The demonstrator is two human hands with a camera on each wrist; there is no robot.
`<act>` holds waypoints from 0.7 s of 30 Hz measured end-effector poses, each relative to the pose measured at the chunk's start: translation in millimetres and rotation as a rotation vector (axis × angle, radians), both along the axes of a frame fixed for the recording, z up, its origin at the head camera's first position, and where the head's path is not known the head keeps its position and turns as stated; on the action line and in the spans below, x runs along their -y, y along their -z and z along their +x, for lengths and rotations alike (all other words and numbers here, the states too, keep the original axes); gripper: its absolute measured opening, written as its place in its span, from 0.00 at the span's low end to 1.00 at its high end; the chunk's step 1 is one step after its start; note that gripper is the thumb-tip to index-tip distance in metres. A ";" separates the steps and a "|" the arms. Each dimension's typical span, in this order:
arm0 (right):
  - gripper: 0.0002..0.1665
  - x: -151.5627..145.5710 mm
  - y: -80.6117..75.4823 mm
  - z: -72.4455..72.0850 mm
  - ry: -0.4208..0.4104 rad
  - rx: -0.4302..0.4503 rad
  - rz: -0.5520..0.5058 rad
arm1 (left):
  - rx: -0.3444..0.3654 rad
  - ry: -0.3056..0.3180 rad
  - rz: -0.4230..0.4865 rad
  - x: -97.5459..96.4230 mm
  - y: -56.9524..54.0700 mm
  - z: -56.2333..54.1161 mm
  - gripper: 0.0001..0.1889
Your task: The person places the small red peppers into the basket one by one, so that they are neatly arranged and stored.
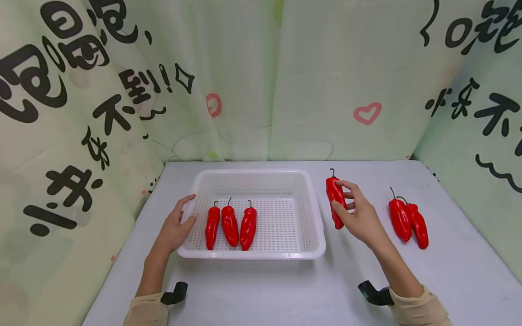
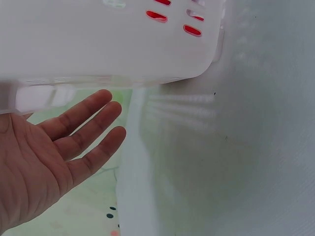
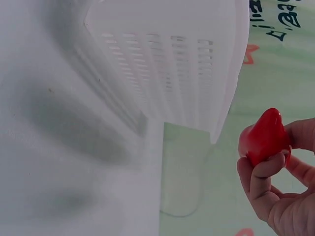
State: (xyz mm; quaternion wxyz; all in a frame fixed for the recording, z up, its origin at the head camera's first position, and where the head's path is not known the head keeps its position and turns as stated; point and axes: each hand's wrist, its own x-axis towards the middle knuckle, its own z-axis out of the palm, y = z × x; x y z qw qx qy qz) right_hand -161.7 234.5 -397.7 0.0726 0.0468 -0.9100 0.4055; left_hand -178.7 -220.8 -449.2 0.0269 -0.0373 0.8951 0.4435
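Observation:
A white perforated plastic basket [image 1: 281, 254] stands on the table with three red peppers [image 1: 230, 225] side by side in its left half. My left hand [image 1: 176, 228] is at the basket's left rim, its fingers spread and extended; in the left wrist view the hand [image 2: 64, 152] shows a bare palm beside the basket wall [image 2: 98, 49]. To the right of the basket, my right hand [image 1: 359, 213] pinches a red pepper [image 1: 335, 199] between thumb and fingers, stem up. The right wrist view shows this pepper [image 3: 266, 140] end-on in the fingers, raised above the table.
Two more red peppers [image 1: 408, 222] lie together on the white table [image 1: 269, 294], right of my right hand. A pale green curtain [image 1: 318, 81] with black lettering hangs around the back and sides. Black wrist mounts [image 1: 174, 293] sit at both cuffs.

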 end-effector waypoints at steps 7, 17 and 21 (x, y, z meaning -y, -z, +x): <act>0.46 18.0 -2.8 -2.8 -0.040 0.002 -0.021 | 0.006 -0.004 0.003 -0.1 -0.1 0.1 0.35; 0.48 42.1 -7.3 -8.7 -0.123 0.037 -0.035 | 0.014 0.000 0.009 -0.2 0.5 -0.3 0.35; 0.47 50.8 -6.8 -12.0 -0.161 0.054 -0.047 | 0.016 0.000 0.003 0.4 0.2 -0.7 0.35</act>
